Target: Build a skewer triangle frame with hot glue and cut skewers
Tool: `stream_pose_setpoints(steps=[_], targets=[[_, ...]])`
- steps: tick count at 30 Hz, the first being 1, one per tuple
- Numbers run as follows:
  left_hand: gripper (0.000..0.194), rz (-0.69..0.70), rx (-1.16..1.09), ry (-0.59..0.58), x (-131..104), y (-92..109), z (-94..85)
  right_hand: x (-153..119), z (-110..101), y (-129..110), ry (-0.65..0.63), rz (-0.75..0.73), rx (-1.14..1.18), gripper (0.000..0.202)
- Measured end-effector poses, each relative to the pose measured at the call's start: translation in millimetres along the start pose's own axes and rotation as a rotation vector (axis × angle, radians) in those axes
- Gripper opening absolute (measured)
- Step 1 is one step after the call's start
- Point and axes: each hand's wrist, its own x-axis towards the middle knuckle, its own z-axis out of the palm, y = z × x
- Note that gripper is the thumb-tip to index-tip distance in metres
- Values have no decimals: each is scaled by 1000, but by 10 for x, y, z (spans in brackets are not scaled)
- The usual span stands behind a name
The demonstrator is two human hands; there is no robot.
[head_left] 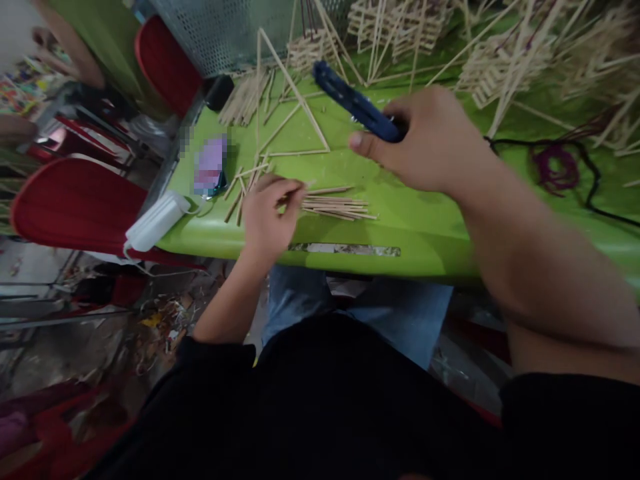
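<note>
My right hand [425, 140] is raised over the table, its fingers wrapped round a dark blue glue gun [355, 103] that slants up to the left. Lower and to the left, my left hand [273, 210] is pinched, with a small pale end of a thin wooden stick [310, 183] showing at the fingertips; the rest is hidden. Just right of that hand lies a loose bunch of thin wooden sticks [340, 207]. More sticks [240, 193] cross each other on its left side. A triangular stick frame [295, 80] stands behind both hands.
The green table [425, 233] holds stick lattice pieces [400, 27] along the back and right. A bundle of flat sticks [245, 97], a phone [210, 163] and a white face mask [157, 220] lie left. A black cord [593, 173] runs beside purple string [555, 167]. A person [100, 53] is beyond.
</note>
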Motion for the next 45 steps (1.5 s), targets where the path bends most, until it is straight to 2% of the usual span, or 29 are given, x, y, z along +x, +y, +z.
stream_pose_setpoints(steps=[4, 8, 12, 15, 21, 23, 29, 37, 41, 45], targets=[[8, 79, 60, -365, 418, -76, 283, 39, -62, 146, 40, 13, 8, 56], [6, 109, 39, -656, 764, -223, 418, 56, -55, 186, 8, 50, -106, 58], [15, 181, 50, -761, 1045, -337, 420, 68, -58, 169, -41, 57, -168, 63], [13, 202, 59, -886, 1157, -387, 395, 83, -60, 169, -37, 87, -169, 67], [21, 23, -80, -1061, 1147, -380, 288, 97, -35, 199, 24, 117, -7, 59], [18, 22, -95, -1080, 1131, -359, 252, 88, -12, 196, 22, 118, 55, 60], [20, 186, -103, -1032, 1097, -373, 245, 40, 115, 251, 54, 92, 109, 53], [24, 361, 164, -985, 1038, -319, 230, 35, 120, 304, 90, 105, 35, 52], [26, 347, 160, -993, 1035, -286, 218, 19, 91, 270, 78, 81, -17, 46], [22, 272, 60, -1000, 1063, -287, 200, 3, 95, 242, 89, 56, -32, 52]])
